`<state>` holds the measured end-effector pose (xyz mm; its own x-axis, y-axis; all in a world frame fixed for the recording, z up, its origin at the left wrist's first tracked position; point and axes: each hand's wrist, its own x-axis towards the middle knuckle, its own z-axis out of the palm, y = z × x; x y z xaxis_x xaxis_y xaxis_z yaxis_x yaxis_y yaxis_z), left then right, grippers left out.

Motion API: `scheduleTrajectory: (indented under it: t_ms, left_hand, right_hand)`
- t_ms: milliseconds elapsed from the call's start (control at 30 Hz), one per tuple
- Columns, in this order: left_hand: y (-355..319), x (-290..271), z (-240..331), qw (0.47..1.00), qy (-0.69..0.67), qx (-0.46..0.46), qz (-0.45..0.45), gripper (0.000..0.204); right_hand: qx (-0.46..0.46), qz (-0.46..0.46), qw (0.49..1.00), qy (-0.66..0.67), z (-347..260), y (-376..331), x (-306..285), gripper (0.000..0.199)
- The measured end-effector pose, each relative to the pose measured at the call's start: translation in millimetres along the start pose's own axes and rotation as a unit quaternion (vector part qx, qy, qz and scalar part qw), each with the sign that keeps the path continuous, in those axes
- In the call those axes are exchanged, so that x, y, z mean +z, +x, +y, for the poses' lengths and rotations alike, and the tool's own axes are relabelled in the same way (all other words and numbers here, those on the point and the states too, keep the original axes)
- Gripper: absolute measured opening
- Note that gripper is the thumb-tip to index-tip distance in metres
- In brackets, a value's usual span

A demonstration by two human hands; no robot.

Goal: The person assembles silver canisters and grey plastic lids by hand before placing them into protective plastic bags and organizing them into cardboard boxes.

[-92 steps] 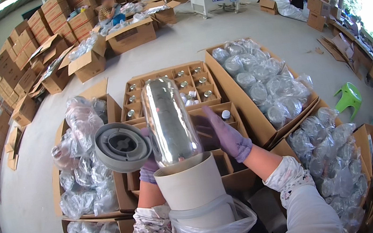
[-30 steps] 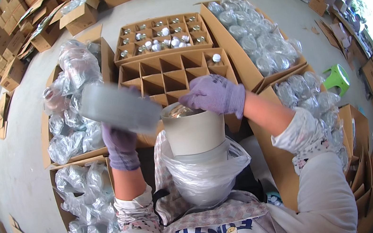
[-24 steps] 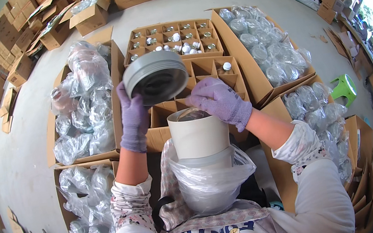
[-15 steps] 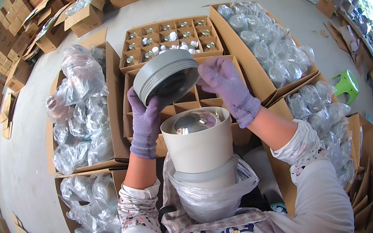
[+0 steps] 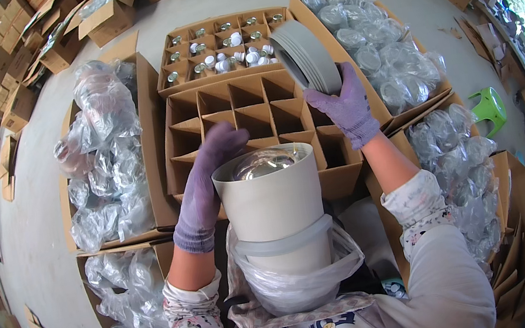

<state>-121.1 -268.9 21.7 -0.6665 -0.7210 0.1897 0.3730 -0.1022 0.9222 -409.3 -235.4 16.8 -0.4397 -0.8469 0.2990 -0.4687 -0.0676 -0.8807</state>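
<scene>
Upper centre: cardboard box point(image 5: 219, 49) of small capped parts.
Right edge: green stool point(image 5: 487, 109).
Left: bagged clear items point(image 5: 101, 160).

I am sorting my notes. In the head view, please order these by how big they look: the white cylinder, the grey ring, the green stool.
1. White cylinder, nearest the camera, so its lead may be exaggerated.
2. Grey ring in the right hand.
3. Green stool, farther off, so it may only seem smallest.

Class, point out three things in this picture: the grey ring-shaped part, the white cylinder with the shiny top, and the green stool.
grey ring-shaped part point(image 5: 309, 57), head view, on its outer band.
white cylinder point(image 5: 275, 206), head view, on its front wall.
green stool point(image 5: 488, 111), head view, on its seat.
</scene>
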Motion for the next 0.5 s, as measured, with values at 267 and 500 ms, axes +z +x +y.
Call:
scheduleTrajectory:
  t_ms: [267,500]
  left_hand:
    - [-25.0,25.6,48.7,0.930,0.280,0.190,-0.144,0.064]
    - [-73.9,96.6,68.3,0.881,0.370,0.287,-0.073,0.046]
  right_hand:
    - [-0.185,-0.151,0.890,-0.388,150.5,-36.0,-32.1,0.049]
    - [-0.265,-0.475,0.800,-0.253,-211.3,-47.3,-83.1,0.042]
